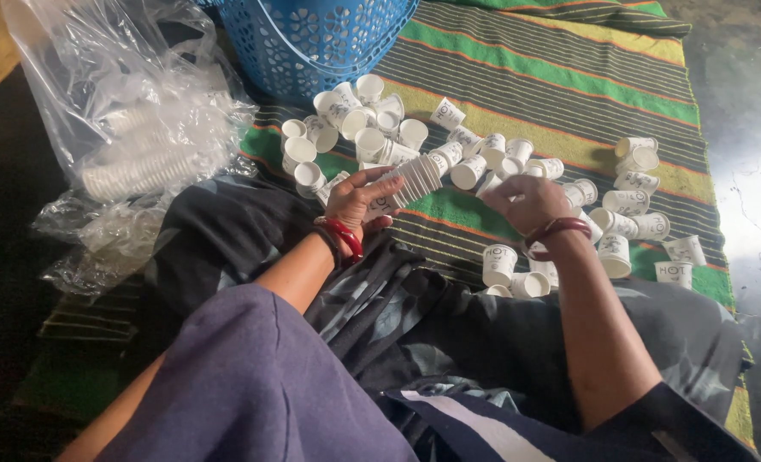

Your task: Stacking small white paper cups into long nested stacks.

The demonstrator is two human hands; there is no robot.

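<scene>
Here, in labelled lines:
Stack of nested cups (pixel 410 181): held sideways in the left hand, at about 12 o'clock from the person's lap, its open end pointing toward 2 o'clock.
Left hand (pixel 356 202): fingers curled closed around the base of the stack; red bangles on the wrist.
Right hand (pixel 527 202): at 3 o'clock from the stack, close beside it, fingers bent down among the cups; whether it grips one cannot be told. A dark red bangle sits on the wrist.
Loose paper cups (pixel 628 224): white with dark print, scattered from 11 o'clock round to 4 o'clock of the hands.
Striped mat (pixel 560 77): green, yellow and dark bands, under the cups.
Blue basket (pixel 312 38): perforated plastic, at 12 o'clock.
Clear plastic bag (pixel 132 128): at 10 o'clock, holding stacked white cups.
</scene>
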